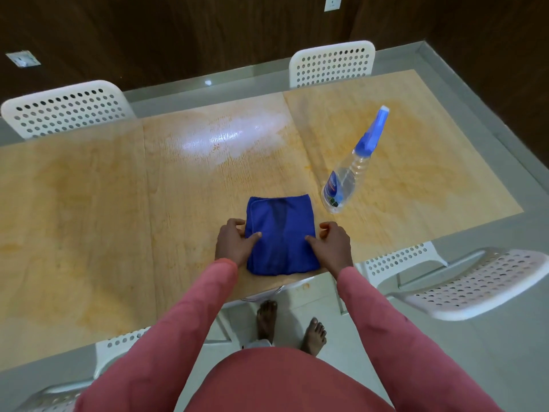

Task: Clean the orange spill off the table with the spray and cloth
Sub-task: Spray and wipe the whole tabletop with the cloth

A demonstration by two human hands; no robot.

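A folded blue cloth (280,233) lies flat on the wooden table (89,218) near its front edge. My left hand (234,242) grips the cloth's left side, thumb on top. My right hand (331,243) grips its right side the same way. A clear spray bottle (346,179) with a blue trigger head stands on the table just right of the cloth, untouched. Orange stains spread over the table, with a dense patch (416,162) at the right and faint smears on the left. A wet, shiny area (228,138) sits behind the cloth.
White perforated chairs stand around the table: two at the far side (68,107) (331,65), one at the near right (475,281), one at the near left (118,346). My bare feet (291,325) stand on the pale floor below the table edge.
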